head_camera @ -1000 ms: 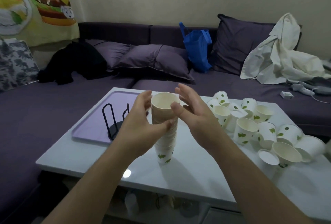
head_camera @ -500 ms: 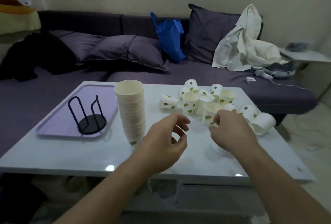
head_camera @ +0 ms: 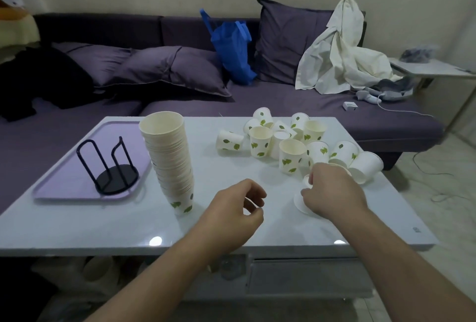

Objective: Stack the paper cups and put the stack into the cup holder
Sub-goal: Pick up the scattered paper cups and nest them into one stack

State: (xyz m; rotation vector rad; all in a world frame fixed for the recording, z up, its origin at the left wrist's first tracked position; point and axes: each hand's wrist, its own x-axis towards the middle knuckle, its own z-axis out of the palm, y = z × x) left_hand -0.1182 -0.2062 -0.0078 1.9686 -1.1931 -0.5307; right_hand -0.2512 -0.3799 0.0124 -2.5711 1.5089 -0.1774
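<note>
A tall stack of white paper cups (head_camera: 168, 162) with green leaf prints stands free on the white table (head_camera: 103, 223), leaning slightly. To its left, the black wire cup holder (head_camera: 114, 169) stands empty on a lilac tray (head_camera: 64, 182). Several loose cups (head_camera: 291, 155) lie and stand in a cluster at the table's right. My right hand (head_camera: 332, 190) is down at the near edge of that cluster, fingers and thumb curled round a white cup (head_camera: 306, 183) that it mostly hides. My left hand (head_camera: 237, 208) hovers right of the stack, fingers loosely curled, holding nothing.
A purple sofa runs behind the table with cushions, a blue bag (head_camera: 233, 48), a white cloth (head_camera: 337, 51) and black clothing (head_camera: 38, 82). A small side table (head_camera: 432, 67) stands at the far right. The table's front edge is near my forearms.
Both hands have left the top of the stack and moved right. The right hand has come down onto a loose cup; the left hangs beside the stack. My view turned right.
</note>
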